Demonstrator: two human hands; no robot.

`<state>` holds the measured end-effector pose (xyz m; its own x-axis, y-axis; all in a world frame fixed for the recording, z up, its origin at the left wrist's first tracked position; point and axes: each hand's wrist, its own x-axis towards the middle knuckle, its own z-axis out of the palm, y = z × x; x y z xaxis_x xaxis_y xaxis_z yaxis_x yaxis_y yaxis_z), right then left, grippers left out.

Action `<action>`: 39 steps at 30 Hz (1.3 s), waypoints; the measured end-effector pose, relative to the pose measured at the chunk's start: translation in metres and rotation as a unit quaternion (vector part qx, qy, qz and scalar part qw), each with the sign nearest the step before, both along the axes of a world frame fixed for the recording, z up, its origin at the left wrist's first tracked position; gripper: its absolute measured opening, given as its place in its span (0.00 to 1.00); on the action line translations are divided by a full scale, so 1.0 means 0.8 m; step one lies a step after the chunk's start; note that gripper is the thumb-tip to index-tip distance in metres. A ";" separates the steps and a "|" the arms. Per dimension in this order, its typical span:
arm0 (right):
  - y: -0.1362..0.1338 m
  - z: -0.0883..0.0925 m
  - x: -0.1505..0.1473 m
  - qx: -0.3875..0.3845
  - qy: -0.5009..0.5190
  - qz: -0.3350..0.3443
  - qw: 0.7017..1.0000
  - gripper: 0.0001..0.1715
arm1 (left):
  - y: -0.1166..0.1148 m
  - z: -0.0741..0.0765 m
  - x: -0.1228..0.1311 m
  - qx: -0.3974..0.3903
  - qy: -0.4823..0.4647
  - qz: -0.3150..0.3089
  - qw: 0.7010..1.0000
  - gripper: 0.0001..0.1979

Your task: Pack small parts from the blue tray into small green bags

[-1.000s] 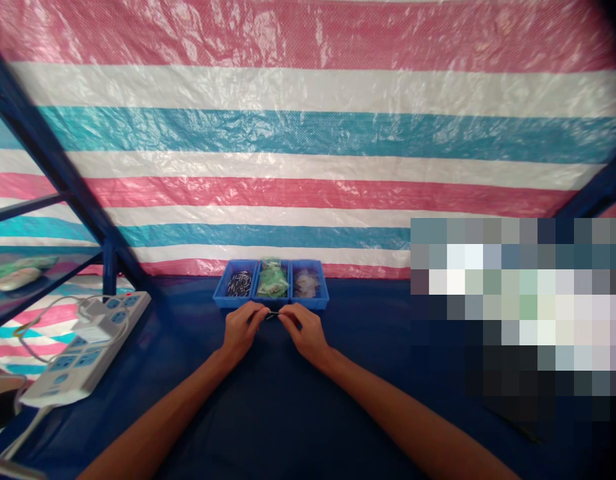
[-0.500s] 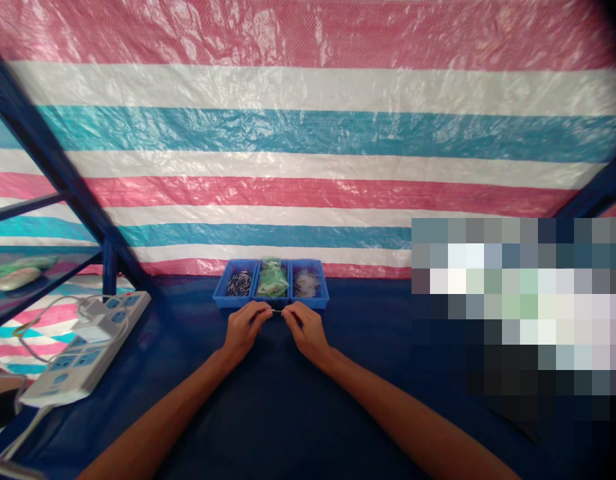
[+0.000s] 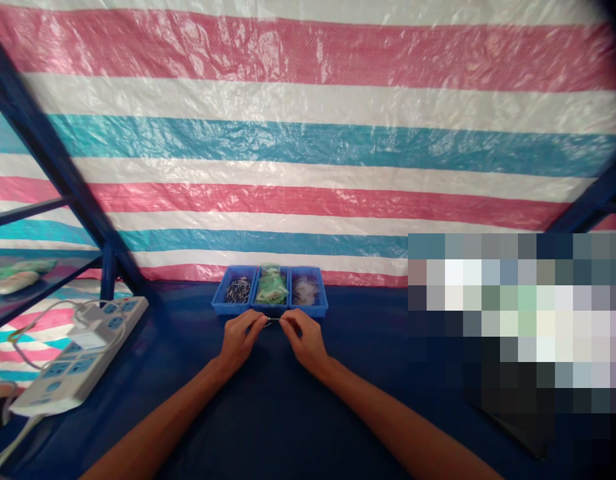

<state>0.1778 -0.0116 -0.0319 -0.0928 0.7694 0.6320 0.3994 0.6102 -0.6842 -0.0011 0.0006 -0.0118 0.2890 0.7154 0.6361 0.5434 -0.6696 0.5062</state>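
Between my fingertips stretches a small thin stick-like piece [image 3: 274, 319], light in colour and too small to name. My left hand [image 3: 241, 335] pinches its left end, and my right hand [image 3: 305, 337] pinches the other. Just beyond my hands stand three joined blue bins. The left bin [image 3: 219, 304] holds many small dark and silvery metal pins [image 3: 239, 290]. Green plastic packets [image 3: 272, 287] fill the middle bin, and the right bin [image 3: 322, 309] contains small translucent clear bags [image 3: 306, 291].
A white power strip [image 3: 95, 380] with a plugged-in white adapter and cables lies at the left on the dark blue table [image 3: 268, 427]. Blue metal frame bars [image 3: 73, 173] rise at the side. A striped plastic sheet [image 3: 308, 147] hangs behind. The right side is pixelated.
The whole view has shifted slightly, so the bins and hands sit a little lower. Both hands keep their pinch on the thin piece, with its visible part now a bit further left.
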 end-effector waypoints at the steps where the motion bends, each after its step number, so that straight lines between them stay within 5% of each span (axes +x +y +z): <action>1: 0.000 0.000 0.000 0.004 -0.002 0.000 1.000 0.11 | 0.000 0.000 0.000 0.001 0.001 0.000 1.000 0.11; 13: 0.003 -0.002 0.000 0.007 -0.016 0.011 1.000 0.11 | 0.005 -0.001 0.003 0.054 -0.030 -0.022 0.998 0.07; 24: 0.003 -0.002 0.001 0.002 -0.025 0.003 1.000 0.13 | -0.001 0.003 0.003 -0.069 -0.109 0.027 0.991 0.09; 32: 0.002 -0.001 0.004 -0.004 -0.019 -0.001 1.000 0.15 | 0.002 0.001 0.008 0.010 -0.014 0.002 1.000 0.13; 39: 0.002 -0.002 0.002 0.001 -0.007 -0.009 1.000 0.14 | 0.003 0.001 0.006 0.030 -0.027 0.009 0.999 0.10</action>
<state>0.1795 -0.0102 -0.0333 -0.0883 0.7696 0.6324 0.4192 0.6047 -0.6772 0.0040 0.0032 -0.0111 0.2404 0.6809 0.6918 0.5297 -0.6892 0.4944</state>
